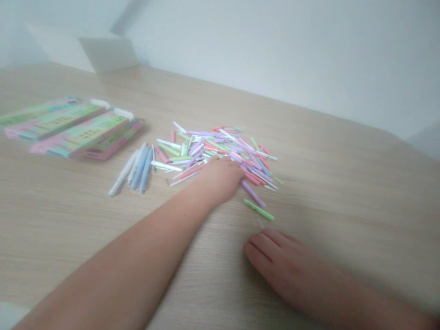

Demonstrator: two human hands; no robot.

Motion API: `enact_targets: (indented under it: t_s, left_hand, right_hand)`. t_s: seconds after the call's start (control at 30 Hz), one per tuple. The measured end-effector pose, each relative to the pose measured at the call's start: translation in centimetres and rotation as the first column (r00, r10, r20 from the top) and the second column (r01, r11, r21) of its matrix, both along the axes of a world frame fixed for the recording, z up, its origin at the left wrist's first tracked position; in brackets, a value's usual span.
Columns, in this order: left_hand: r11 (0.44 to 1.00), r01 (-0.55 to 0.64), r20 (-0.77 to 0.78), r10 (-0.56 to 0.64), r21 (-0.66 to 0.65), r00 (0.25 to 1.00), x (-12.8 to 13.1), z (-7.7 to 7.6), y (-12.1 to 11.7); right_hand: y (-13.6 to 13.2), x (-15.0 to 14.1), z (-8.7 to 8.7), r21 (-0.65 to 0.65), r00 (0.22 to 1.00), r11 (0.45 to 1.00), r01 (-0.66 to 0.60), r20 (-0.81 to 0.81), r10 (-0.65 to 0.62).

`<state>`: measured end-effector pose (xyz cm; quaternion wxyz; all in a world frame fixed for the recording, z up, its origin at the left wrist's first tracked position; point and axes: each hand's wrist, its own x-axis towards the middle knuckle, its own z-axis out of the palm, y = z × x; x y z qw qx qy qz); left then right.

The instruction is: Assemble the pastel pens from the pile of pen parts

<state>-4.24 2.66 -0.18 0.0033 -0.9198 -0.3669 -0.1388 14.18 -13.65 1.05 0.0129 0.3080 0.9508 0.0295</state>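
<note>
My left hand [222, 178] reaches forward, palm down, into a loose pile of slim pen-like sticks [213, 144] in purple, green, coral and white. The back of the hand hides its fingertips and anything under them. Beside it lies a purple stick [253, 193], and nearer to me a green stick [258, 209] rests apart from the pile. My right hand [278, 254] is low over the table, its fingers curled together. A thin, pale piece [260, 223] shows at its fingertips, too faint to name.
Several white and pale blue pens [137, 168] lie side by side left of the pile. Farther left are several flat pink and green printed packs [80, 133]. A folded white card [110, 54] stands at the back of the wooden table [343, 183], near the wall.
</note>
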Motion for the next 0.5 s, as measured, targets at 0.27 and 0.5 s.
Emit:
enact_targets:
  t_s: [0.27,0.5]
  left_hand:
    - [1.000,-0.020,-0.005,0.019,-0.011,1.000,-0.1,0.3,0.1]
    - [0.999,-0.035,-0.030,0.035,-0.009,0.999,0.2,0.3,-0.4]
  right_hand:
    - [2.1,1.9,-0.2,-0.186,0.977,0.967,0.173,-0.088,-0.192]
    - [5.1,3.1,-2.2,-0.236,0.878,0.930,0.282,-0.328,-0.350]
